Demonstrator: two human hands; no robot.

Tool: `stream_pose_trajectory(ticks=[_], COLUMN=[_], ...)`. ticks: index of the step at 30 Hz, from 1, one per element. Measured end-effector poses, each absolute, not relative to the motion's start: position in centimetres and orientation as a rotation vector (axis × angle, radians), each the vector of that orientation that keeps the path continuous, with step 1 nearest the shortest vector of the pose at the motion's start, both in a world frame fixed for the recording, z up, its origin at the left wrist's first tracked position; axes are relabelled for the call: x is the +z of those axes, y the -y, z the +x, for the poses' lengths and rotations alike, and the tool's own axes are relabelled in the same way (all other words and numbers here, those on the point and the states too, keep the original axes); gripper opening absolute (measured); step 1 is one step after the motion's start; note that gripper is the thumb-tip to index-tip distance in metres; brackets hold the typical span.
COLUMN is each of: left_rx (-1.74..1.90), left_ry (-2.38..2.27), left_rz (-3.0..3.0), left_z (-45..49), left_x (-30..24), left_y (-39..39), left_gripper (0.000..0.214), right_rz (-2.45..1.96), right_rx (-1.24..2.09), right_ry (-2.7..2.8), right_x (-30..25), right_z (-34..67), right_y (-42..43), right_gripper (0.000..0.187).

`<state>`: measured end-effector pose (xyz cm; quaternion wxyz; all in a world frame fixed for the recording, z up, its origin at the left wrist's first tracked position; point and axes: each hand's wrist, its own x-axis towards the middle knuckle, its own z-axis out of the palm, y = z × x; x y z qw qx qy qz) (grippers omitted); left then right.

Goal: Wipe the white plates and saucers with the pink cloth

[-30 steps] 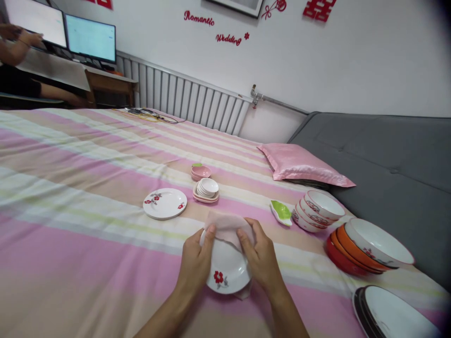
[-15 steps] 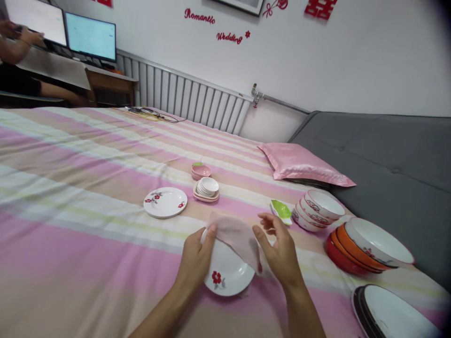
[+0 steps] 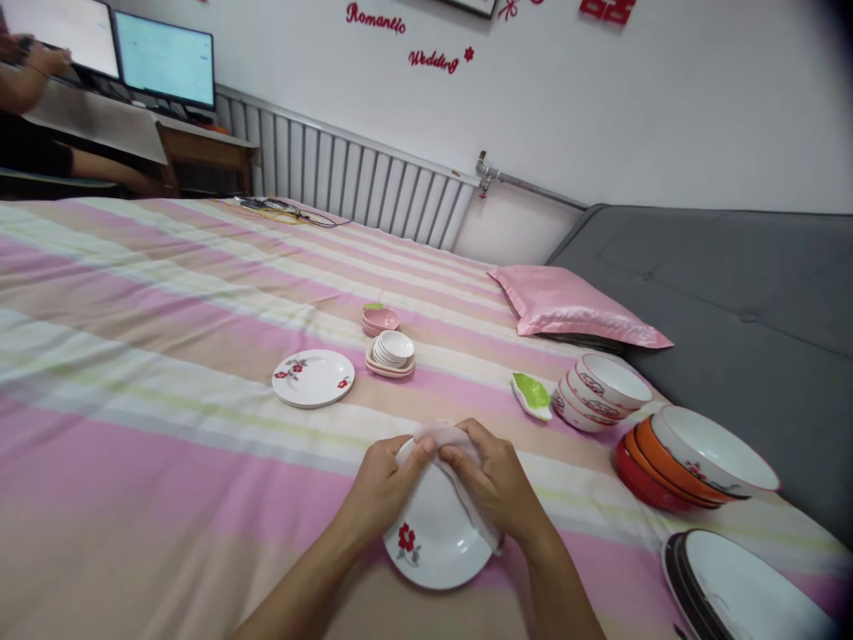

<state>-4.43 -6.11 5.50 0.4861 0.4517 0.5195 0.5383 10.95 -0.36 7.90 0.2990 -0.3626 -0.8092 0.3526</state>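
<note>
The left hand (image 3: 383,484) is clamped on the far-left rim of a white plate (image 3: 433,547) with a red flower, thumb on top. The right hand (image 3: 498,484) is closed on a pale pink cloth (image 3: 445,435) and presses it over the plate's far-right rim. The fingertips of the two hands almost meet at the far edge. The plate sits between the hands and slightly nearer the person, low over the striped bed (image 3: 166,356), and both hands are equally close to it. Beyond lie a second flowered plate (image 3: 313,378), stacked saucers (image 3: 393,349) and pink bowls (image 3: 380,318). To the right are a green dish (image 3: 531,394), patterned bowls (image 3: 603,391) and orange bowls (image 3: 693,462). Far left, another person (image 3: 40,107) sits at a desk (image 3: 99,124).
</note>
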Motion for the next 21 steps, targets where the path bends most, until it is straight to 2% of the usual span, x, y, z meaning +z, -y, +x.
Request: stream_pose_trajectory(ticks=[5, 21], left_rx=[1.278, 1.56], left_ry=[-1.222, -1.279], left_rz=[1.054, 0.764], left_z=[-4.5, -4.2], left_x=[5.9, 5.7], left_y=[6.1, 6.1], left_gripper=[0.034, 0.045], right_rz=[-0.956, -1.044], right_rx=[0.977, 1.108], right_ry=[2.114, 1.704], right_x=[8.1, 6.5], right_z=[11.0, 9.2], right_y=[0.4, 0.5], right_gripper=[0.022, 0.03])
